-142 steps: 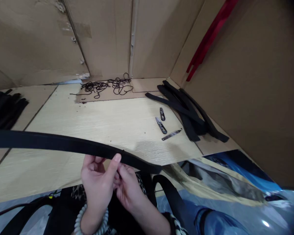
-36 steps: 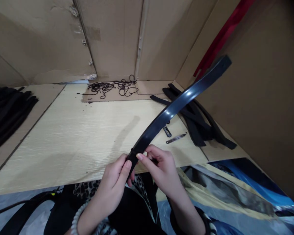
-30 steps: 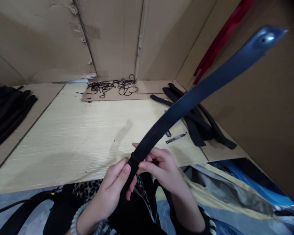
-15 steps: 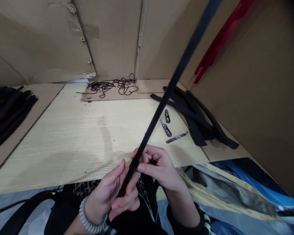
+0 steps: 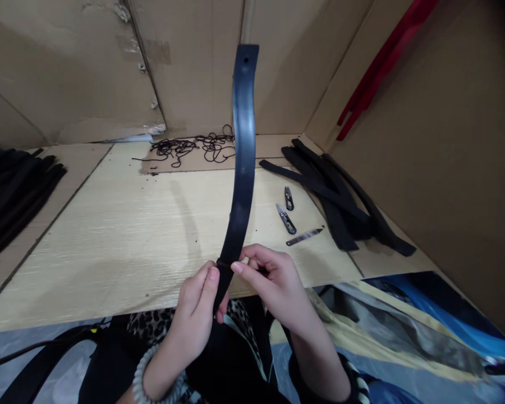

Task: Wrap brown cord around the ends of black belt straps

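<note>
A long black flat strip (image 5: 244,129) rises from my hands, gently curved, its broad shiny face toward me and a small hole near its top end. My left hand (image 5: 197,308) is closed around its lower part, thumb along the left edge. At the strip's right edge my right hand (image 5: 273,280) pinches with thumb and fingertips. Between the two thumbs a thin dark band (image 5: 224,263), which looks like cord, crosses the strip. The strip's lower end is hidden by my left hand and dark clothing.
Two thread snips (image 5: 287,219) and a slim pointed blade (image 5: 304,236) lie right of my hands. More black strips (image 5: 336,196) lie on the right, others (image 5: 17,191) on the left. Tangled black cord (image 5: 177,148) lies at the back. Cardboard walls (image 5: 193,67) enclose the table (image 5: 122,235).
The strip has turned from edge-on to face-on and swung from leaning right to nearly upright. My left hand has rolled over, its back now showing; my right hand still pinches beside it.
</note>
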The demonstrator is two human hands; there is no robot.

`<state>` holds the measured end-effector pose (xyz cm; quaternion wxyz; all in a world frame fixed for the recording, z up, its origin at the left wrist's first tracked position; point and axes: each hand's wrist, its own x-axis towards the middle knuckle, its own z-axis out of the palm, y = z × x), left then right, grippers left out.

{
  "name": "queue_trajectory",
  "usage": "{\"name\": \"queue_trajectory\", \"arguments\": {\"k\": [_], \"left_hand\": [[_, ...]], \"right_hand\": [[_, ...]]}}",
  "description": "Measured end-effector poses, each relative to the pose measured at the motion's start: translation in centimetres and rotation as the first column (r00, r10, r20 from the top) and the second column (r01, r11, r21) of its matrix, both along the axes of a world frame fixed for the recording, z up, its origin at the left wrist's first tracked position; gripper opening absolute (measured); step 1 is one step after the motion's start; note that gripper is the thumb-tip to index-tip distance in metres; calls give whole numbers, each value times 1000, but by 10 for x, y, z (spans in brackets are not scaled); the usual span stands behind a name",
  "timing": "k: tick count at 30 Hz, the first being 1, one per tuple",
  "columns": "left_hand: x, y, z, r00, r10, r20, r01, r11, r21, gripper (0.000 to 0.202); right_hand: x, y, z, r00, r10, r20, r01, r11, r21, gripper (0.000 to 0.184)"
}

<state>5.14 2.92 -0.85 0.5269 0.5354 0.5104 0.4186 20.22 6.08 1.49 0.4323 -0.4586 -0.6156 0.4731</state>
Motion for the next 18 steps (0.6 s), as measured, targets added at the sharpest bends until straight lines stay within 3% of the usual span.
{"name": "queue_trajectory", "arguments": {"k": [5,9,13,18], "left_hand": [[-2,-2,-4,995,-54,90,56,998,-21,44],[-2,-3,-5,948,-84,308,144,974,-177,47],[-3,-6,-6,831,-87,549,293,908,-301,47],[-3,-4,-7,622,-217,753,549,806,-221,57]], "right_hand": [[8,2,4,991,76,-108,-86,992,-93,20],[9,9,-4,954,175,-243,-212,967,-139,24],[7,12,-14,884,301,-359,-365,922,-125,35],[5,7,-12,894,253,-369,-310,945,-104,31]]}}
